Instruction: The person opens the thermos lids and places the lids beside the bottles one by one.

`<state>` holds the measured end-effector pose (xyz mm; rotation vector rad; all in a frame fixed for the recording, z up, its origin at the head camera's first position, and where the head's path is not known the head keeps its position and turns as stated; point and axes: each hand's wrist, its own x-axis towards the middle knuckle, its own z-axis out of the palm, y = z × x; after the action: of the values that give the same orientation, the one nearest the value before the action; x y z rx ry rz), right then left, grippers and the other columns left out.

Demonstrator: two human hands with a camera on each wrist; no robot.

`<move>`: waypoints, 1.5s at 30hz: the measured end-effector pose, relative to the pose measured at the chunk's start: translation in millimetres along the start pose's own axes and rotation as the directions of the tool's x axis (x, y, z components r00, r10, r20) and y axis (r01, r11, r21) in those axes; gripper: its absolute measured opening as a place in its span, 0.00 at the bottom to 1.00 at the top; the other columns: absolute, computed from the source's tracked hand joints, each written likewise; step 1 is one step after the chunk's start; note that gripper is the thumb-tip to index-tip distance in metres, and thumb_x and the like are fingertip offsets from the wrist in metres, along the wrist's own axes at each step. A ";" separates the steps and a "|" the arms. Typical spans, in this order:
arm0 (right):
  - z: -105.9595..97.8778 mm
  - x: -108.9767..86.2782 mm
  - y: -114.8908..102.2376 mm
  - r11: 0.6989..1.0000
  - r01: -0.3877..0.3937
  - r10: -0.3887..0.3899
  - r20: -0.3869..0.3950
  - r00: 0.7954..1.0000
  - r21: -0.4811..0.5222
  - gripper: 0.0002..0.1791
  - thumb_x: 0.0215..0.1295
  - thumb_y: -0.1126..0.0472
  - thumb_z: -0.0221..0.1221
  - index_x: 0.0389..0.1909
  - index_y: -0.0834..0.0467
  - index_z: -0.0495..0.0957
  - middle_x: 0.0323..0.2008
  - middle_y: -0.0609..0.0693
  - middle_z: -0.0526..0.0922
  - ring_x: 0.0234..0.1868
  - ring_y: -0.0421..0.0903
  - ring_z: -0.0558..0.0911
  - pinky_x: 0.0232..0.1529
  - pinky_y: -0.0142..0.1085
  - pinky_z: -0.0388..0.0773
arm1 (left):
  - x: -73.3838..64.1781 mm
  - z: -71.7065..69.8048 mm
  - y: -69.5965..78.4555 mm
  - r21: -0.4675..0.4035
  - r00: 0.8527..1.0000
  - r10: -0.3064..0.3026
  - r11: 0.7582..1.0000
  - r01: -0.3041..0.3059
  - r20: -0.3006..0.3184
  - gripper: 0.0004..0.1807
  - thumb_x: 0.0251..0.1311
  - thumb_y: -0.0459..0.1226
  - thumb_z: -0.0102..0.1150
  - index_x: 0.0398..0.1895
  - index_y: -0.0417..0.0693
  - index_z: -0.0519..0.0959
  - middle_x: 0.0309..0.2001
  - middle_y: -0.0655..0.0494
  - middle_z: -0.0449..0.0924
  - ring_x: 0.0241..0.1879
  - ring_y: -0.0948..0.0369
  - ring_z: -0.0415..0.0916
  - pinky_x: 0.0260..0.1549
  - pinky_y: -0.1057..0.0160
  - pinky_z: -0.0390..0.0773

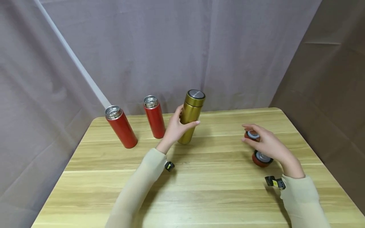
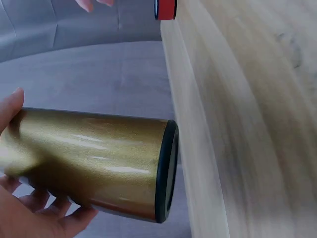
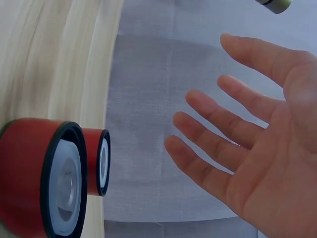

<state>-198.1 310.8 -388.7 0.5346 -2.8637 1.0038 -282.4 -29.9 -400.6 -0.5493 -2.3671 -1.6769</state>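
My left hand (image 1: 174, 129) grips a gold thermos bottle (image 1: 191, 118) around its body, thumb on the near side. The bottle has its lid (image 1: 195, 97) on and leans slightly; in the left wrist view its dark-rimmed base (image 2: 167, 171) appears lifted off the wood. To its left stand two red thermos bottles, one nearer (image 1: 155, 120) and one farther left (image 1: 122, 128), both with bare steel mouths. Over at the right, my right hand (image 1: 266, 143) hovers above two red lids (image 1: 260, 162) (image 3: 93, 161), fingers spread and holding nothing. Both lids lie with their inner sides up.
A wooden table (image 1: 182, 205) bears everything. Grey cloth (image 1: 159, 47) hangs behind its far edge, and a brown cloth (image 1: 336, 79) hangs along the right. A pale strip (image 1: 72, 55) runs diagonally down the backdrop at the left.
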 end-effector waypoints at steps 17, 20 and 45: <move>-4.5 -3.9 3.7 0.999 0.024 -0.026 -0.052 0.998 -0.039 0.34 0.72 0.54 0.61 0.73 0.63 0.62 0.58 0.64 0.78 0.56 0.63 0.78 0.49 0.59 0.74 | -55.6 -28.5 9.1 0.304 0.993 0.114 0.945 -0.118 0.031 0.45 0.47 0.57 0.77 0.70 0.59 0.70 0.57 0.62 0.77 0.48 0.61 0.74 0.48 0.55 0.75; -6.1 -3.0 0.8 0.999 0.025 -0.026 -0.040 0.999 -0.032 0.34 0.72 0.53 0.61 0.73 0.61 0.63 0.59 0.63 0.77 0.57 0.62 0.77 0.50 0.59 0.74 | -59.2 -29.5 10.8 0.331 0.990 0.131 0.933 -0.142 0.053 0.44 0.47 0.58 0.76 0.69 0.59 0.71 0.57 0.62 0.77 0.48 0.61 0.73 0.48 0.54 0.74; 21.1 23.6 -70.9 0.966 0.245 -0.257 0.183 0.949 0.088 0.44 0.65 0.48 0.68 0.77 0.55 0.59 0.62 0.53 0.77 0.61 0.53 0.77 0.58 0.54 0.74 | -91.6 -21.2 26.3 0.569 0.940 0.257 0.748 -0.342 0.226 0.47 0.44 0.61 0.77 0.69 0.57 0.72 0.45 0.53 0.78 0.41 0.59 0.72 0.35 0.59 0.73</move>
<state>-194.8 239.0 -359.1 1.0265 -2.8302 1.0551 -189.4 -59.4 -403.5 -0.8698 -2.5365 -0.6967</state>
